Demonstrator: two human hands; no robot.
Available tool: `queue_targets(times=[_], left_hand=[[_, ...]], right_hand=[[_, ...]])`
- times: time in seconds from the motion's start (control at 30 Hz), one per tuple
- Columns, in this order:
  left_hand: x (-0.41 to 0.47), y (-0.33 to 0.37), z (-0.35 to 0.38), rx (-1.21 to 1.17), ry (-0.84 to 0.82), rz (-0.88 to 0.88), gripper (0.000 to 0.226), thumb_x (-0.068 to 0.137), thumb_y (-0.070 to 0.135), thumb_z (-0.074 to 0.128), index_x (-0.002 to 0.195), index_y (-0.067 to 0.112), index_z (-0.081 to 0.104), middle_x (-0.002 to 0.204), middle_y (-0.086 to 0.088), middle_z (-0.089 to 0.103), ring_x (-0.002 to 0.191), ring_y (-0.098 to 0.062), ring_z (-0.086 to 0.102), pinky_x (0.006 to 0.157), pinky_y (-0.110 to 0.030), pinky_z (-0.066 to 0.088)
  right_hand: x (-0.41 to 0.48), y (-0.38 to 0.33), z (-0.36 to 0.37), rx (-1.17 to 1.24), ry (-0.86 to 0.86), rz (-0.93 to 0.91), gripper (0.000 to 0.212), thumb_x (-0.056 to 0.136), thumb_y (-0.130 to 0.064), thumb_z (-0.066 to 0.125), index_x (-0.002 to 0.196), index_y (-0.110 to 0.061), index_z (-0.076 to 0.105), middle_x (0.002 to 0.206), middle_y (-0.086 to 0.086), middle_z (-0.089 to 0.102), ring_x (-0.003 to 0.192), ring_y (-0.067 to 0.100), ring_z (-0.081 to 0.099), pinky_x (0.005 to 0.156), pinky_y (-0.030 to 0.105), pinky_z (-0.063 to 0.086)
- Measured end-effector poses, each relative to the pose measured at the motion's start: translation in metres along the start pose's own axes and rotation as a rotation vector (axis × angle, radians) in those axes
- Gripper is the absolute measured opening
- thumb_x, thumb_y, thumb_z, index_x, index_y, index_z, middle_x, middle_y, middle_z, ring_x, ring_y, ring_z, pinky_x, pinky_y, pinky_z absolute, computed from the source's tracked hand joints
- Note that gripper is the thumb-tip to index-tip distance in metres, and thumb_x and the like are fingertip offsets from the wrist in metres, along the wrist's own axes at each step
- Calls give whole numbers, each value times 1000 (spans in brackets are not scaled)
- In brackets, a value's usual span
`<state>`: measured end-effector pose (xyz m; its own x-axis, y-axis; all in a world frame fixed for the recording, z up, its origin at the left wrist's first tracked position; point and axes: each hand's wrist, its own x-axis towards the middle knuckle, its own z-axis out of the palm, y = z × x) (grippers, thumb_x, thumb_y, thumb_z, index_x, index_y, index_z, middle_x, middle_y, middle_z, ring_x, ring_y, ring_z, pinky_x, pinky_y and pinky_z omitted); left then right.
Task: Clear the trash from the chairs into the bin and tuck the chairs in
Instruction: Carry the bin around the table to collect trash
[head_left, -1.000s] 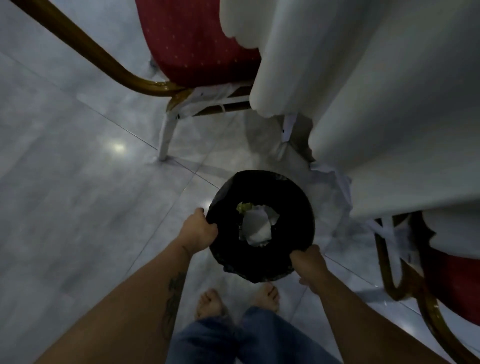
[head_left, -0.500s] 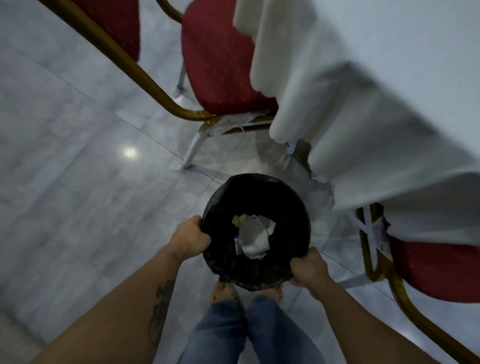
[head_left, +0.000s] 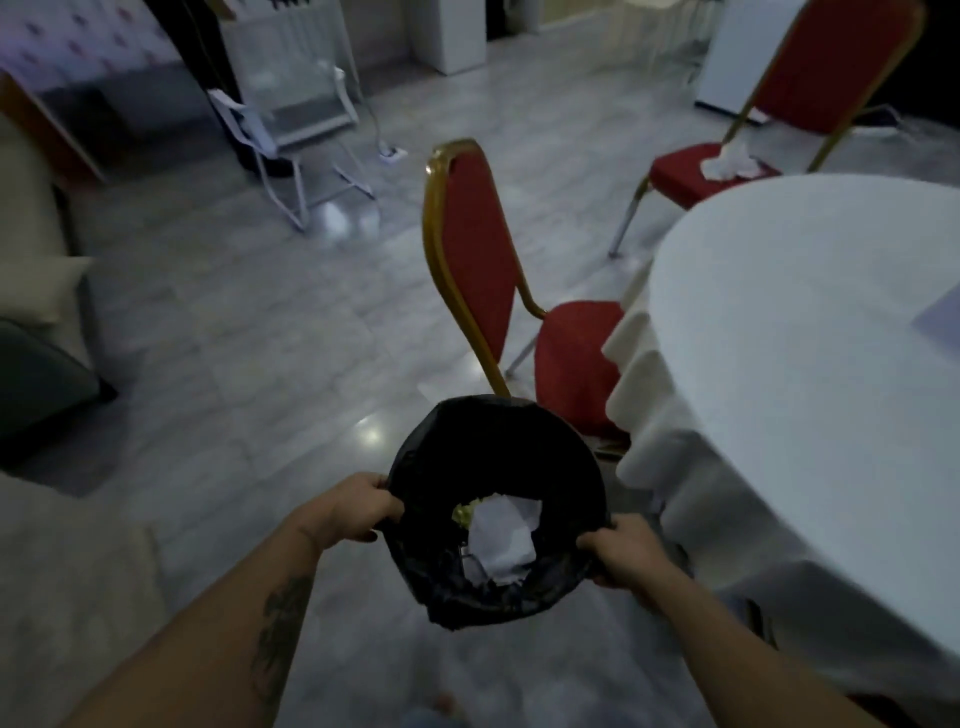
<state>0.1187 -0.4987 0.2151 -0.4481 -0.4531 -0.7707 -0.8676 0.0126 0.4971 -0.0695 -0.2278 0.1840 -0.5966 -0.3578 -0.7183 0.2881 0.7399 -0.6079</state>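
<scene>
The left hand (head_left: 353, 506) and right hand (head_left: 621, 553) are each gripping the rim of the black-lined bin (head_left: 496, 506) — carried level, crumpled paper (head_left: 501, 538) inside. Best set it down just beside the far chair (head_left: 769, 130) — where the tissue (head_left: 730, 161) is lying on the seat.

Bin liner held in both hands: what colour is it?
Black; the bin liner shows best in the head view, with white paper inside.

Bare forearms, tattooed left forearm (head_left: 278, 629)
</scene>
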Motion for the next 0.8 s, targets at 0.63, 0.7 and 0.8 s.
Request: queue_targets(times=[0.63, 0.7, 0.8], left_hand=[[23, -20, -341, -418, 266, 98, 35, 92, 5, 51, 123, 19, 50, 108, -5, 62, 91, -22, 61, 65, -32, 50], [38, -12, -379, -397, 270, 78, 34, 91, -2, 42, 119, 13, 52, 100, -9, 60, 83, -24, 59, 62, -34, 50], [57, 5, -416, -398, 244, 90, 32, 90, -6, 36, 114, 6, 52, 91, -13, 57, 73, -26, 55, 58, -36, 49]], right_hand=[[37, -342, 213, -12, -88, -365, 13, 96, 1, 50, 102, 0, 62, 92, 24, 66, 75, 33, 67, 65, 41, 61], [50, -374, 230, 6, -61, -378, 15, 95, 1, 51, 105, 5, 62, 92, 27, 67, 74, 34, 68, 59, 36, 59], [72, -414, 240, -17, 2, -394, 17, 89, 0, 56, 101, 10, 62, 89, 31, 69, 70, 37, 70, 57, 38, 60]])
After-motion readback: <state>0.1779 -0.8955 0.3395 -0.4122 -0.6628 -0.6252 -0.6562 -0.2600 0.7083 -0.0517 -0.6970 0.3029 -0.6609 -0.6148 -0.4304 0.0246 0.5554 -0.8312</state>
